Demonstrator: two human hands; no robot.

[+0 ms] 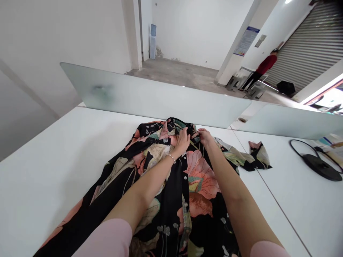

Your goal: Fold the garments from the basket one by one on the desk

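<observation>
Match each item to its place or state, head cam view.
Items:
1. left hand
2. floral shirt's sleeve
3. person in red top
4. black round base

Places or states:
A. standing by the roller shutter
B. resting on the white table, right of the sleeve
C. at the shirt collar, beaded bracelet on its wrist
D. lying out to the shirt's right

Pairs: 1C, 2D, 3A, 4B

Under the left hand (182, 142) and right hand (205, 137), the black floral shirt (171, 200) is thin, smooth cloth with a faint sheen, its small buttons (184, 177) glossy and pearly. The beaded bracelet (171, 158) by the left hand looks glossy. The surface (53, 160) below is smooth matt white, the panel (150, 96) beyond the hands frosted glass, and the base (318, 166) right of the right hand semi-gloss black plastic.
</observation>
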